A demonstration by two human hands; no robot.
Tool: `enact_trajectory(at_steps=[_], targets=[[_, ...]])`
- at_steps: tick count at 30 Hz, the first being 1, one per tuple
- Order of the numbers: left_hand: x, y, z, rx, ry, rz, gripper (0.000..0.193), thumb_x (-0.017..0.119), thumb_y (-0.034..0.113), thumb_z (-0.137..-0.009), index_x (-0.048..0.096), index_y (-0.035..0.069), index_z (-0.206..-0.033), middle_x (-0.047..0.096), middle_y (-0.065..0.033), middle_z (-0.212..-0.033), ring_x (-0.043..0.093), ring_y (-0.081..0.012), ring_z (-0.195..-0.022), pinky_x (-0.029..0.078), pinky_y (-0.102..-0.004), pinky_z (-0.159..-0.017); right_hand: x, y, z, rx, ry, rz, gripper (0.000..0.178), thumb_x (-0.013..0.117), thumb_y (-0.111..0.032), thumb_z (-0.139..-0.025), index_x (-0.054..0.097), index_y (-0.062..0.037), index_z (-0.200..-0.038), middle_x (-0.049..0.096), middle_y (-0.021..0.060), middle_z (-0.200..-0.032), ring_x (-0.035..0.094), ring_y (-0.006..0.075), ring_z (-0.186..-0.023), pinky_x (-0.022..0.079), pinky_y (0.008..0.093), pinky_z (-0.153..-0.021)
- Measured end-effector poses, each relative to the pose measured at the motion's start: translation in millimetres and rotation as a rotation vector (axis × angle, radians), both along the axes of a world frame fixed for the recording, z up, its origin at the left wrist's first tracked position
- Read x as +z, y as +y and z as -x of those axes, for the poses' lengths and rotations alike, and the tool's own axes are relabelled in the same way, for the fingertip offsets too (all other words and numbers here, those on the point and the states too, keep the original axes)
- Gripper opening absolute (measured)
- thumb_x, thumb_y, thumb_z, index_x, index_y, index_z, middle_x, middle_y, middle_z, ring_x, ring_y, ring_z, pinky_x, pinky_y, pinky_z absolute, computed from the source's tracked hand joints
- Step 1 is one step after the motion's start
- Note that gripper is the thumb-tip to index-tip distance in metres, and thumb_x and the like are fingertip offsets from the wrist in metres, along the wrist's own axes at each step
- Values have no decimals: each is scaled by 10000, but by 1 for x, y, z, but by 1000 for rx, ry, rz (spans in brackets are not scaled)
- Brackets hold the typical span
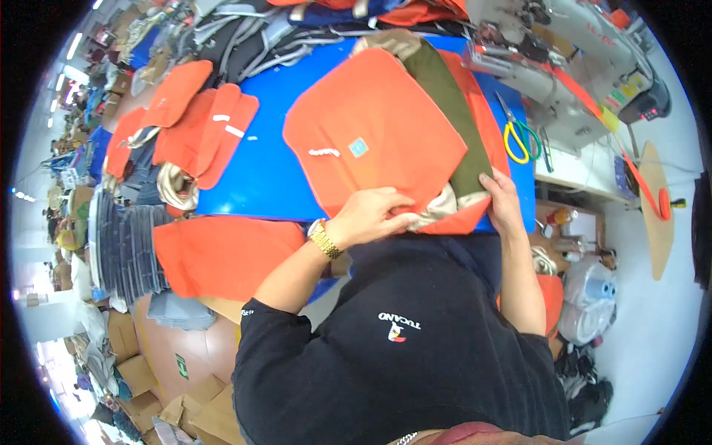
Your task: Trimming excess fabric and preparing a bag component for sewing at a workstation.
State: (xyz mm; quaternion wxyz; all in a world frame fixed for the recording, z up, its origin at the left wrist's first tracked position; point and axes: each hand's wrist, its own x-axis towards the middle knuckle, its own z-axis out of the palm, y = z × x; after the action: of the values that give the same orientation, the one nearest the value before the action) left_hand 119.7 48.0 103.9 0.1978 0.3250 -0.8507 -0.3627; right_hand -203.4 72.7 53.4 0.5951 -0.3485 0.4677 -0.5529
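Observation:
An orange fabric panel [386, 111] with a small light-blue label lies over the blue tabletop [263, 96] in front of me. My left hand [374, 213], with a gold watch on its wrist, pinches the panel's near edge beside a bunch of cream cloth [439, 206]. My right hand [503, 196] grips the near right corner of the work, thumb on top, where an olive-green fabric strip [456, 126] meets cream and orange cloth. More orange fabric shows along the strip's right side. What lies under the panel is hidden.
Scissors [517, 137] with yellow and green handles lie right of the cloth. A sewing machine [578, 67] stands at the far right. Orange pieces [200, 133] lie at the left, above a stack of dark panels [130, 248]. Grey-black cloth [245, 41] is heaped at the back.

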Motion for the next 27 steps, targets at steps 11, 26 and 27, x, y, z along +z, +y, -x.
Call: enact_trajectory(at_steps=[11,26,27], targets=[[24,-100,105,-160,-78,607,381,723,387,-893,723,62,-1094,677,-116,-1175,628,-311,-1101,510,-465,-954,0,6,-3,8,50,7,339,569,-37,-1007,617,35,-1335,720,77,-1207,679,151,-1062,522,305,-965],[39,-148,153,-464,-637,562,562,722,637,-815,765,81,-894,705,-80,-951,630,-282,-1024,487,-444,-888,18,5,-10,-91,121,96,642,537,112,-925,373,21,-1539,671,139,-1264,678,160,-1074,530,277,-922],[39,-149,153,-462,-640,560,562,722,637,-815,765,81,-894,705,-80,-951,630,-282,-1024,487,-444,-888,15,4,-9,-70,130,111,674,536,114,-918,351,10,-1558,654,152,-1293,676,168,-1083,530,282,-926]])
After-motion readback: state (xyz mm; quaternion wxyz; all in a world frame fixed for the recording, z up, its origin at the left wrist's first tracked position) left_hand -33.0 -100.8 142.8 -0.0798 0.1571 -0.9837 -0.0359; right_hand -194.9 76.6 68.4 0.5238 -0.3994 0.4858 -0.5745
